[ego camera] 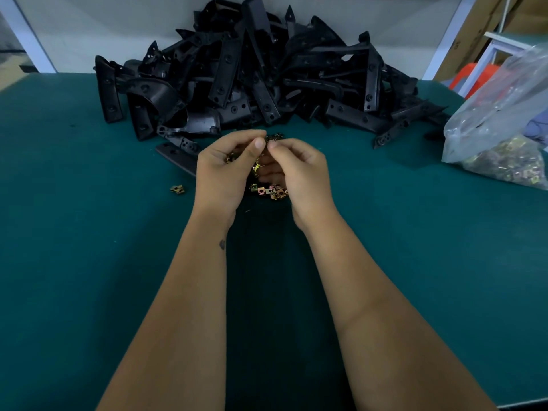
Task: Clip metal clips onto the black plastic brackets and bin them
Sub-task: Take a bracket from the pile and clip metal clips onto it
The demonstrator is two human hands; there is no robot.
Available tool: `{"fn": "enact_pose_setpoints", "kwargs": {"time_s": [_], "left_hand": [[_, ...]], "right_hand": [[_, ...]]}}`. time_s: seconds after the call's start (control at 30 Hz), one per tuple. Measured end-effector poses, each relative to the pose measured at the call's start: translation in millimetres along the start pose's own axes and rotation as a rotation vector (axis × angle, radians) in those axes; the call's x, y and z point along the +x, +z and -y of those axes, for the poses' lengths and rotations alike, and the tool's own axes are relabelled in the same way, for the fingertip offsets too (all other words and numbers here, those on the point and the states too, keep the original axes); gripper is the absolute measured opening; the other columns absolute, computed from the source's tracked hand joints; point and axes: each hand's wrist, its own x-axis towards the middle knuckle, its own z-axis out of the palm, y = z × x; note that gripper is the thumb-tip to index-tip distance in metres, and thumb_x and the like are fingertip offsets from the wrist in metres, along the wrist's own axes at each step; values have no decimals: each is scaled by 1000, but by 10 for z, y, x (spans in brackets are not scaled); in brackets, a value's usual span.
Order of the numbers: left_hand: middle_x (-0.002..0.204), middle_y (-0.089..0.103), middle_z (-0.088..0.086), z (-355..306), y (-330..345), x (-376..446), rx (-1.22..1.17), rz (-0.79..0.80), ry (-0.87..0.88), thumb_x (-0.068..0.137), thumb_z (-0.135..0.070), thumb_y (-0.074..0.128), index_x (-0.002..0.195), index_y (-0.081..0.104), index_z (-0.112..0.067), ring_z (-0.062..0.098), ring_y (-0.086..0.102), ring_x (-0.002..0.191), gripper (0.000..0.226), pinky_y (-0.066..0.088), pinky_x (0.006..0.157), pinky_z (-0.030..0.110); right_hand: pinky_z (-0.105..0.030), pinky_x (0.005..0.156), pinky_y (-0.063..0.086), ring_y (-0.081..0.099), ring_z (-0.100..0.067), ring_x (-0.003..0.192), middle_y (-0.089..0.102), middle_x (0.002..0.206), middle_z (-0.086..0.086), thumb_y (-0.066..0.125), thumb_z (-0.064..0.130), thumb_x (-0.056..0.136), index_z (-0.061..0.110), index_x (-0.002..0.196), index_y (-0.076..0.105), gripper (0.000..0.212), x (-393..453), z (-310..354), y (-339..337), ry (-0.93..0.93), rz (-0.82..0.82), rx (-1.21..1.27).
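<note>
Fingertips (pixel 261 143) of our left hand (pixel 221 173) and right hand (pixel 296 170) curl together, pinching metal clips (pixel 272 138) above the green mat (pixel 89 232). More loose clips (pixel 269 191) lie beneath our hands. Beyond them sits the heap of black plastic brackets (pixel 252 75); right of it, a clip bag (pixel 504 129).

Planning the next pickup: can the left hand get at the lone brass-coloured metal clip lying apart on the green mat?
Probably yes. The lone brass-coloured metal clip lies uncovered just left of the left hand, though that hand already holds clips.
</note>
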Motion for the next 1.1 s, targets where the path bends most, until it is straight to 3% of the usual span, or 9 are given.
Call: {"fn": "enact_pose_setpoints", "kwargs": {"time_s": [0.17, 0.3, 0.4, 0.53, 0.63, 0.97, 1.1], "left_hand": [[91, 76, -8, -1, 5, -1, -30, 3, -28, 87, -17, 75, 96, 75, -26, 7, 70, 92, 12, 53, 81, 19], [85, 75, -10, 3, 11, 6, -4, -13, -20, 88, -16, 74, 92, 74, -22, 3, 68, 84, 7, 52, 77, 17], [88, 74, -7, 10, 26, 2, 21, -7, -27, 92, -16, 69, 94, 74, -20, 5, 67, 87, 7, 54, 82, 22], [88, 73, -6, -3, 50, -4, 8, -4, -51, 94, -13, 66, 96, 73, -16, 5, 67, 86, 8, 52, 80, 19], [88, 75, -7, -17, 49, -3, -16, -7, -79, 94, -13, 66, 96, 74, -17, 6, 69, 87, 10, 52, 79, 18], [103, 75, 3, -61, 43, -28, -78, 52, -143, 97, -15, 61, 101, 74, -17, 21, 68, 108, 14, 51, 103, 37], [96, 75, -9, -86, 58, -23, -24, -37, -84, 96, -17, 64, 100, 73, -23, 4, 68, 97, 12, 53, 94, 25]], "right_hand": [[-36, 76, 59, 67, -21, 78, 70, 81, -7, 62, 4, 92, 5, 90, 69, 8, -2, 15, -18, -78, -46, -8], [-32, 74, 59, 67, -17, 76, 69, 78, -3, 64, 2, 90, 5, 86, 69, 7, -24, 19, -8, -115, -64, -34], [-28, 69, 58, 66, -15, 71, 69, 75, -2, 67, 4, 86, 8, 82, 70, 6, -34, 10, 1, -163, -90, -79], [-46, 76, 59, 65, -22, 74, 67, 74, 0, 68, 12, 79, 17, 76, 69, 6, -42, 1, 13, -233, -118, -132], [-51, 76, 58, 66, -24, 75, 67, 75, 0, 68, 12, 79, 18, 76, 69, 7, -56, 7, 17, -267, -114, -147], [-45, 79, 59, 65, -21, 78, 67, 79, -3, 66, 4, 84, 17, 79, 67, 15, -69, 27, 7, -282, -70, -153], [-38, 74, 58, 65, -15, 74, 66, 73, 9, 67, 13, 88, 23, 78, 67, 14, -8, 6, -31, -242, -181, -251]]}}
